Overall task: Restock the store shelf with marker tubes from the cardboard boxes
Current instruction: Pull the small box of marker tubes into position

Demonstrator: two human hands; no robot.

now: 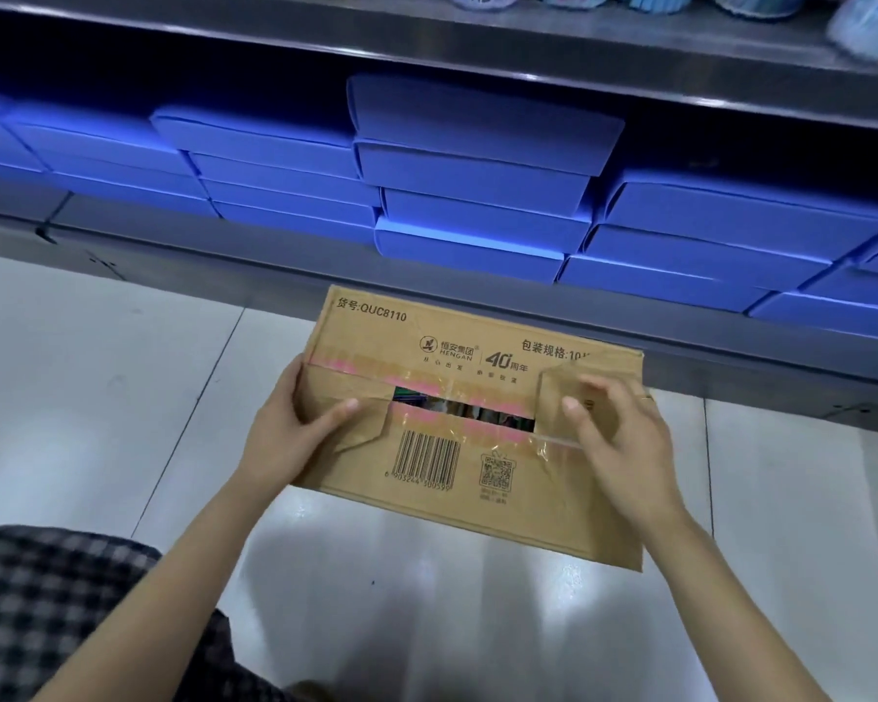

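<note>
Between the left hand (295, 428) and the right hand (614, 438) the cardboard box (457, 458) shows only a narrow slit in its top, its flaps (366, 423) nearly closed and glossy tape (523, 438) crossing the gap. Beyond both hands, the lower shelf (254, 266) is packed with stacked blue boxes (477, 210) almost up to the shelf above (477, 58), leaving a low dark gap over the shorter stacks. Left of the left hand lies open tiled floor (97, 387); a checked garment (62, 615) fills the near-left corner.
</note>
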